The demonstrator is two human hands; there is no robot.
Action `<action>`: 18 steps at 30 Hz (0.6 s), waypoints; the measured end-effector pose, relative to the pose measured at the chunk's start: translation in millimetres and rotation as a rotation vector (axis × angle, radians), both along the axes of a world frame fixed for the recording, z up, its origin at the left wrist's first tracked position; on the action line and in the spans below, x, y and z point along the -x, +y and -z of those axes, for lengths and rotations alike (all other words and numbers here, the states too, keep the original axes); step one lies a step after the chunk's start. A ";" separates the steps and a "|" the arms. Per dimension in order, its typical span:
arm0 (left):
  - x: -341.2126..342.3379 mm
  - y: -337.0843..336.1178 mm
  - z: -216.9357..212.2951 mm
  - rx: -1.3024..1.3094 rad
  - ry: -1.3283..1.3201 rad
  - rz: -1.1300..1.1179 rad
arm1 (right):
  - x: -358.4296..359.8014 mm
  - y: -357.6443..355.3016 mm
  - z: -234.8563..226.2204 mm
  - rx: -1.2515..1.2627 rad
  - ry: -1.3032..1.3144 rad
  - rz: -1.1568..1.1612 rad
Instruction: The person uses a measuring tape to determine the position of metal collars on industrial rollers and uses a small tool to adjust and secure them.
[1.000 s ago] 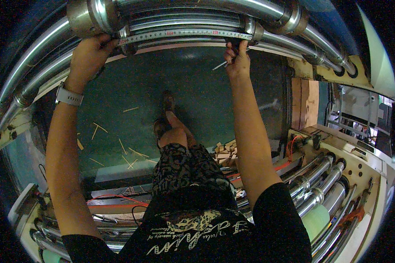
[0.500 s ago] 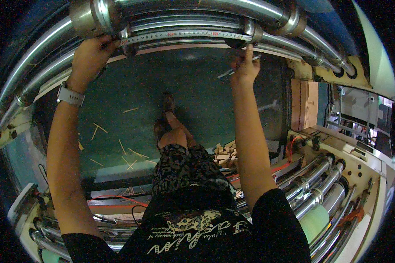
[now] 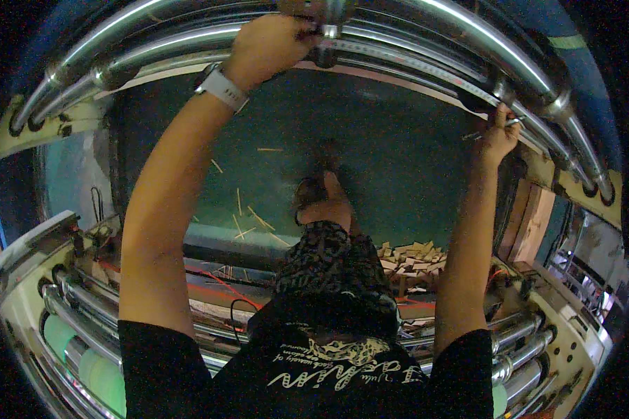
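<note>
Hands stretch a steel rule [image 3: 426,68] along 1 chrome roller [image 3: 188,38]: left hand [image 3: 269,43] clenched on it, right hand [image 3: 499,133] seemingly pinching its end.

This is a factory floor, inside a large roller machine: polished steel rollers [image 3: 468,42] arc above both raised hands, more rollers [image 3: 84,307] and red wiring [image 3: 216,279] sit below, with wood offcuts [image 3: 408,255] on the green floor [image 3: 398,160].
</note>
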State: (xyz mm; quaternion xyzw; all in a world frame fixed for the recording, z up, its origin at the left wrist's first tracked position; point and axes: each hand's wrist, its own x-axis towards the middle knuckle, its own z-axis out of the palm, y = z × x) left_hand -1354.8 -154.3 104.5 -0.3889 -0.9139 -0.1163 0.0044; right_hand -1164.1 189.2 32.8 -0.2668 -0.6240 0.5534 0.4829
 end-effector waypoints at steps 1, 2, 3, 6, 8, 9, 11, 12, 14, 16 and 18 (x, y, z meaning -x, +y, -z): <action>0.1 1.3 -0.6 0.010 -0.005 0.007 | -5.1 9.8 6.4 0.003 0.005 -0.041; 0.3 0.9 -1.4 0.022 -0.012 0.008 | -5.8 10.5 4.8 0.005 -0.015 -0.064; 0.3 0.0 -2.1 0.032 -0.019 0.012 | -5.6 10.6 4.6 0.007 -0.035 -0.084; 2.7 -4.1 2.1 -0.030 -0.062 0.015 | -1.6 7.2 3.1 0.002 -0.031 -0.112; 3.1 -3.8 4.5 -0.003 -0.059 0.004 | -1.2 -2.8 -9.1 0.046 -0.013 -0.133; 3.6 -2.2 3.8 0.030 -0.051 0.002 | -1.4 -0.5 -7.2 0.042 -0.031 -0.115; 3.1 -2.3 4.0 0.037 -0.044 0.005 | -0.4 4.0 -6.1 0.034 -0.065 -0.081; 3.3 -2.9 4.6 0.010 -0.045 0.009 | -0.6 3.2 -6.3 0.026 -0.055 -0.099; 3.0 -4.0 5.0 -0.026 -0.056 0.021 | -1.4 2.3 -7.5 0.010 -0.034 -0.133; 3.1 -4.7 4.3 -0.047 -0.075 0.038 | -1.4 3.6 -8.4 0.021 -0.048 -0.140; 3.8 -3.9 2.7 0.019 -0.069 0.025 | -1.6 4.3 -8.8 0.019 -0.063 -0.140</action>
